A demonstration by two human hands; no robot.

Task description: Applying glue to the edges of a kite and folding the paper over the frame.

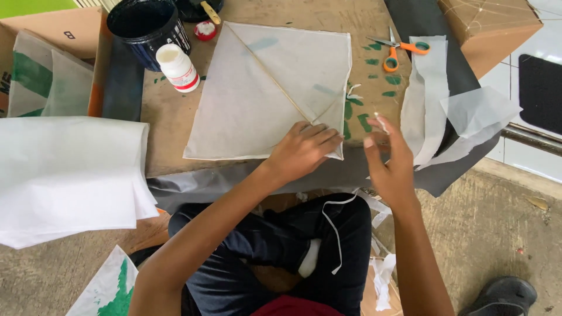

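A square white paper kite with thin crossed sticks lies on a low brown board. My left hand presses flat on the kite's near right corner, fingers together. My right hand hovers just right of that corner, fingers apart, with a small white scrap pinched at the fingertips. Orange-handled scissors lie on the board beyond my right hand. A white glue bottle stands at the kite's far left corner.
A black bucket and a small red cap stand at the far edge. White paper sheets lie left, cut white strips over dark sheet right. Cardboard boxes sit at the far corners. My crossed legs are below.
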